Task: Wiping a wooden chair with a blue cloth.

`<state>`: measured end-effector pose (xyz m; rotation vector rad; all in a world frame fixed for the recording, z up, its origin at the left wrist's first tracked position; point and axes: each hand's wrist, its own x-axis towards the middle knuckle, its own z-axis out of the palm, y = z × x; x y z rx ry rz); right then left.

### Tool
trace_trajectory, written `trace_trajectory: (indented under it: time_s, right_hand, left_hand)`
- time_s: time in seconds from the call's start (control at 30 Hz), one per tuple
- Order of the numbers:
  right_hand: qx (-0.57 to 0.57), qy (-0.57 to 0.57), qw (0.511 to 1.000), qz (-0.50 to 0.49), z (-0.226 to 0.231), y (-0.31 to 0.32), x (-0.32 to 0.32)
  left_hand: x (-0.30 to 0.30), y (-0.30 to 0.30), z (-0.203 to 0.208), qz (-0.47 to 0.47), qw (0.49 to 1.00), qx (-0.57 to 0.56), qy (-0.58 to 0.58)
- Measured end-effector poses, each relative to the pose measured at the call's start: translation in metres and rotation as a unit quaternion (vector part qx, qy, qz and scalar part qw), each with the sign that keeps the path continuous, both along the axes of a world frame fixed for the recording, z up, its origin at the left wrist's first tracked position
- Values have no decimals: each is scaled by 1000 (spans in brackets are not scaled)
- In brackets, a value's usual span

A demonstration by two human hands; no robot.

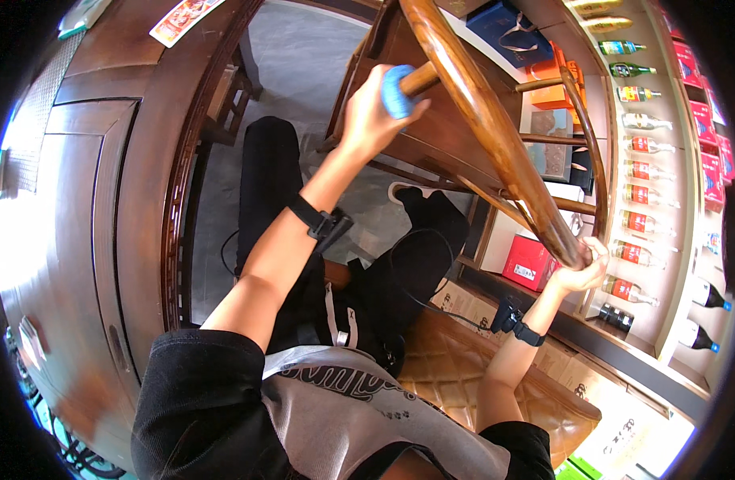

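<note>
A brown wooden chair [483,120] is tipped up in front of me, its thick curved rail slanting from the top of the view down to the right. My left hand [375,116] is closed round a blue cloth [396,92], pressed on a short wooden post that joins the rail. Whether the cloth goes all the way round the post is hidden. At the rail's lower right end, my right hand [582,268] grips the wood with fingers curled about it. Each of my wrists wears a black strap with a small device.
On the left stands a large dark wooden table [87,208] with a printed card [183,18] on it. Shelves at the right hold rows of bottles [639,172], a red box [530,262] and a blue gift bag [507,32]. Behind me is a tan quilted seat [447,364].
</note>
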<state>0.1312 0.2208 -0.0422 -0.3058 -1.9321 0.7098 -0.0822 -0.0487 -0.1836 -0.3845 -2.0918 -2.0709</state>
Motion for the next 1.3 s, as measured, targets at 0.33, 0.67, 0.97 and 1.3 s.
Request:
trace_trajectory:
  time_s: [0.33,0.67,0.97,1.3]
  right_hand:
    - [24,-25,999,-41,6,-4,3]
    - [11,-3,1000,-24,-1,7,7]
    - [6,-13,1000,-9,-6,11,-2]
    - [103,-20,994,-20,-6,6,5]
  left_hand:
    - [-7,6,-4,67,987,-12,149]
    - [5,-3,-100,-30,993,-6,-114]
    - [-3,-19,-122,-44,994,-83,-56]
    - [-13,-7,49,-23,995,-34,90]
